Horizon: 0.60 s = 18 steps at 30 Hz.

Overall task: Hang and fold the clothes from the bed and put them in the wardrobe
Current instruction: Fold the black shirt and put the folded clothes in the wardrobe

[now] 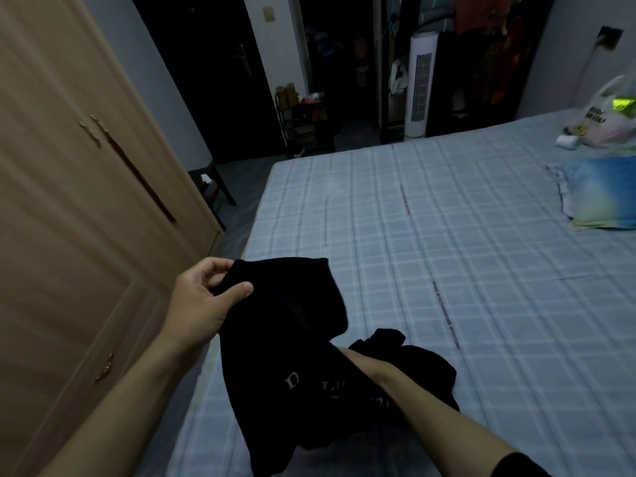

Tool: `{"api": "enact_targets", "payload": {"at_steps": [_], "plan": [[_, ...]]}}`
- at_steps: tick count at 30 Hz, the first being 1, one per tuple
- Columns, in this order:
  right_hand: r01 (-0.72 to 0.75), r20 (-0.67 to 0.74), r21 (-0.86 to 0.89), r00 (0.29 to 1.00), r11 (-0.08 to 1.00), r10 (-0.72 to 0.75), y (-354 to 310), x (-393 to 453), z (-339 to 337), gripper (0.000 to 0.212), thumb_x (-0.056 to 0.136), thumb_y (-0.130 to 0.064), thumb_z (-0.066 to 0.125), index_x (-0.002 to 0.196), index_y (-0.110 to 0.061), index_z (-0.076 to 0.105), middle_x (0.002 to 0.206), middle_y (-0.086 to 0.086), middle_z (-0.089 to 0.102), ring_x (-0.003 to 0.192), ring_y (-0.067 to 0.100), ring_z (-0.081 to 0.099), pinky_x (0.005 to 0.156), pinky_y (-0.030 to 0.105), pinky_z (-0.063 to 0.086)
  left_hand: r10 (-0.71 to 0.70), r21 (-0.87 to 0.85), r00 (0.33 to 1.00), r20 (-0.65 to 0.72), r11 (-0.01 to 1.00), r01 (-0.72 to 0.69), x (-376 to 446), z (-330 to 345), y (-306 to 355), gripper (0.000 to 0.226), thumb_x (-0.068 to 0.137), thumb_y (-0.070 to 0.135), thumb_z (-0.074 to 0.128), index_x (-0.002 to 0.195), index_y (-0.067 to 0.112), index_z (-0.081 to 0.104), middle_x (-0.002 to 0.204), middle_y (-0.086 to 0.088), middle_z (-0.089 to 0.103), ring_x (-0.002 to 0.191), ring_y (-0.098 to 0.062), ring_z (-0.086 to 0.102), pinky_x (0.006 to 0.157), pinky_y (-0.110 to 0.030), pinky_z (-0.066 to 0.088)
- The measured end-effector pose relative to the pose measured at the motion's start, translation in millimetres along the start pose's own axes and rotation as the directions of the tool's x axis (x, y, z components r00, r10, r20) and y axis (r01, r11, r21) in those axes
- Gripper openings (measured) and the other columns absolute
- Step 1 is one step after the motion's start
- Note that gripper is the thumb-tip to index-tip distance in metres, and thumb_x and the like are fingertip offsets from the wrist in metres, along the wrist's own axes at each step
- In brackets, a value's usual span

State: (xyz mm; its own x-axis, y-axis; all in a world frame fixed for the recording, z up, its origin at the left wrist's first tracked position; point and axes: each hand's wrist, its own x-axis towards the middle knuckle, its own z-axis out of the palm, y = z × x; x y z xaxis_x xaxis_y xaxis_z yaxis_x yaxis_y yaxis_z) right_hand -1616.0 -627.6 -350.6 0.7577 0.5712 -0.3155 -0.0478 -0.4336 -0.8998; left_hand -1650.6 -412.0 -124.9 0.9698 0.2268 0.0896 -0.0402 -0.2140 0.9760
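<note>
- The left hand (203,297) pinches the upper edge of one black garment (292,346) between its thumb and curled fingers, and holds it up over the near corner of the bed (430,235).
- The right hand (358,363) goes under the cloth; its fingers are hidden, so I cannot tell how they lie or whether they grip.
- The pale letters on the garment are partly folded away and cannot be read.
- The wardrobe (69,201) stands at the left, two doors almost closed, the inside hidden.
- One plastic bag (605,115) lies at the far right of the bed, its contents not clear.
- One blue pillow (605,194) is cut off by the right edge.
</note>
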Motion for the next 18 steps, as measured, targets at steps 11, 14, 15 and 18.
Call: {"api": "enact_targets", "payload": {"at_steps": [11,14,15,18], "plan": [[0.026,-0.043,-0.002,0.999,1.000,-0.026,-30,-30,-66,0.032,0.077,-0.039,0.073,0.098,-0.015,0.072,0.098,0.012,0.073,0.094,0.028,0.071,0.086,0.046,0.055,-0.042,-0.007,0.999,0.007,0.999,0.042,0,-24,-26,0.024,0.080,-0.011,0.069,0.097,0.005,0.063,0.075,-0.005,0.075,0.062,-0.013,0.068,0.057,-0.020,0.056],[0.115,-0.195,0.014,0.975,0.993,-0.111,-39,-34,-75,0.023,0.079,-0.024,0.077,0.098,-0.012,0.071,0.097,0.012,0.073,0.092,0.020,0.071,0.087,0.044,0.054,-0.014,-0.072,1.000,0.009,0.997,0.015,0,-25,-20,0.025,0.079,-0.008,0.069,0.100,0.004,0.063,0.079,-0.008,0.075,0.063,-0.014,0.069,0.059,-0.020,0.057],[0.132,-0.225,0.018,0.966,0.991,-0.125,-46,-36,-79,0.021,0.081,-0.018,0.077,0.099,-0.011,0.070,0.097,0.014,0.072,0.090,0.019,0.070,0.085,0.043,0.054,-0.004,-0.098,1.000,0.015,0.995,0.005,0,-26,-16,0.025,0.078,-0.005,0.070,0.101,0.004,0.063,0.081,-0.010,0.075,0.064,-0.014,0.069,0.059,-0.021,0.057],[0.210,-0.260,0.046,0.947,0.977,-0.191,-61,-37,-86,0.019,0.083,-0.011,0.075,0.099,-0.006,0.066,0.097,0.020,0.069,0.086,0.021,0.068,0.083,0.045,0.054,0.034,-0.138,0.999,0.042,0.990,-0.028,-2,-26,-1,0.036,0.073,0.016,0.079,0.102,0.004,0.063,0.086,-0.016,0.075,0.066,-0.016,0.071,0.058,-0.022,0.057]]}}
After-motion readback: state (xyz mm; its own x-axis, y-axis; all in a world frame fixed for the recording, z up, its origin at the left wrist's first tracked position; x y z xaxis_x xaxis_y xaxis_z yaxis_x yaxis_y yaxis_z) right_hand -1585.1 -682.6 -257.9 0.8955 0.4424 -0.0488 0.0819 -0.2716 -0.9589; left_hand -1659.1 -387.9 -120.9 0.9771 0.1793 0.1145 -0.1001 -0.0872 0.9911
